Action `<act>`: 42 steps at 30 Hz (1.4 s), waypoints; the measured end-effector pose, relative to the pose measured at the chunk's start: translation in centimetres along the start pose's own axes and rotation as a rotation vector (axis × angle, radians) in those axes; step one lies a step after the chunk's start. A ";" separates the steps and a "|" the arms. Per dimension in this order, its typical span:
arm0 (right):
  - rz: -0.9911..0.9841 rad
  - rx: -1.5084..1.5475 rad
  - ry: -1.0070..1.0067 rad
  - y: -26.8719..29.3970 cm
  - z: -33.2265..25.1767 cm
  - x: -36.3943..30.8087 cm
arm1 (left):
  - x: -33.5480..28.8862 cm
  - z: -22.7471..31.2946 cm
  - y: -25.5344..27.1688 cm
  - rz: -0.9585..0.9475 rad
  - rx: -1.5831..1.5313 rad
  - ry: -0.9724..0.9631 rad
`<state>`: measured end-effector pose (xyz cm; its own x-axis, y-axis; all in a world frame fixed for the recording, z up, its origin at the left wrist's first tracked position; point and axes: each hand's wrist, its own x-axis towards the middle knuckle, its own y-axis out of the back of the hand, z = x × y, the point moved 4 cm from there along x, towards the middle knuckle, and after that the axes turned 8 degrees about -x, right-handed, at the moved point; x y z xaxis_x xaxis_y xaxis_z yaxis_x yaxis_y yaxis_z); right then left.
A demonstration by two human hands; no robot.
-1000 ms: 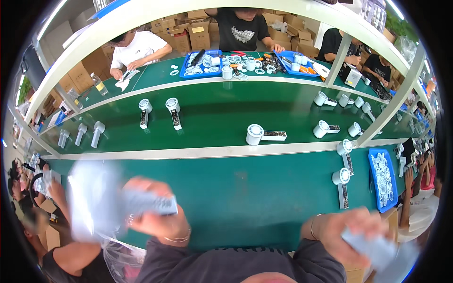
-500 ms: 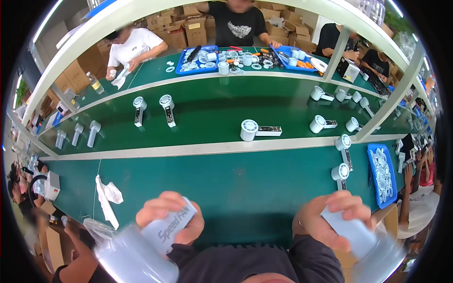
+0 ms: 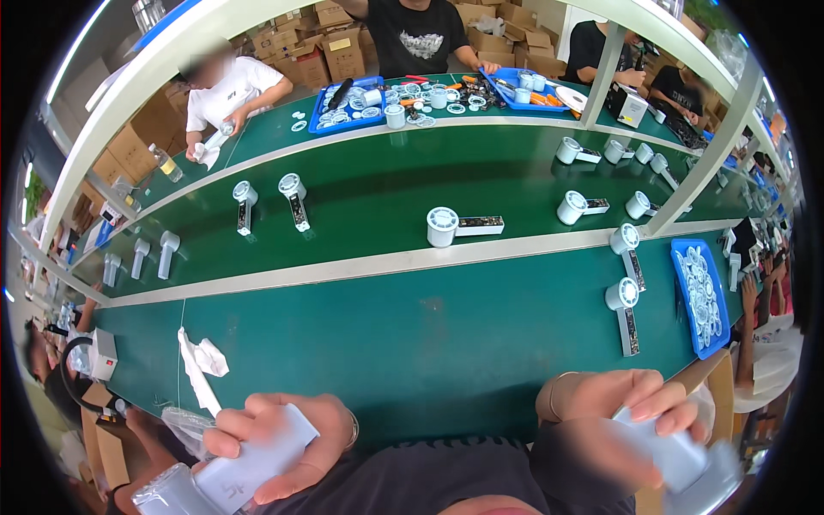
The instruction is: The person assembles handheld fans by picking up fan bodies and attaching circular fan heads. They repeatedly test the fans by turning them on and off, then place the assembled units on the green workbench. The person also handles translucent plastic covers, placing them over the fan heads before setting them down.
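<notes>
My left hand (image 3: 322,433) is closed around the handle of a pale handheld fan (image 3: 257,463), its round head toward the lower left corner of the view. In my right hand (image 3: 596,421) is a second pale handheld fan (image 3: 665,451), gripped by the handle, with its head pointing to the lower right and blurred. Both are held low, close to my body, at the near side of the green table (image 3: 386,343). Just beyond my right hand lies a fan with an uncovered circuit board in its handle (image 3: 628,330).
A blue tray of round pale rings (image 3: 704,300) sits at the right, and a white cloth (image 3: 202,360) at the left. Several fans, some with bare boards (image 3: 476,226), lie on the raised shelf. Co-workers sit beyond; white posts (image 3: 712,142) frame the shelf.
Both hands have moved down toward my body with their fans, the left one also leftward. The bare-board fan near my right hand now shows whole. My view has shifted slightly.
</notes>
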<state>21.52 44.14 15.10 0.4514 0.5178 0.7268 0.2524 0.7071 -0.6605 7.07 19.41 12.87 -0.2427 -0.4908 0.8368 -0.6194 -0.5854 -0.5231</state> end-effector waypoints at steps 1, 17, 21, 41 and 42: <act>0.029 -0.142 0.111 0.1 0.2 -0.4 | -0.3 -0.9 0.1 0.064 0.038 0.151; -0.610 -0.375 -0.253 -0.5 4.0 -2.8 | -1.8 -3.6 -1.0 -0.064 0.411 0.271; -0.522 -0.327 -0.284 0.0 4.0 -3.2 | -2.0 -4.0 -0.5 -0.004 0.366 0.322; -0.497 -0.350 -0.210 0.3 4.9 -2.5 | -2.4 -4.2 -0.2 0.121 0.409 0.336; -0.497 -0.353 -0.209 0.3 4.9 -2.5 | -2.4 -4.3 -0.2 0.124 0.406 0.339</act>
<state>16.31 45.45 14.04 0.0409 0.2775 0.9599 0.6711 0.7041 -0.2321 4.63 23.51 11.65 -0.5641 -0.3758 0.7353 -0.2493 -0.7714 -0.5855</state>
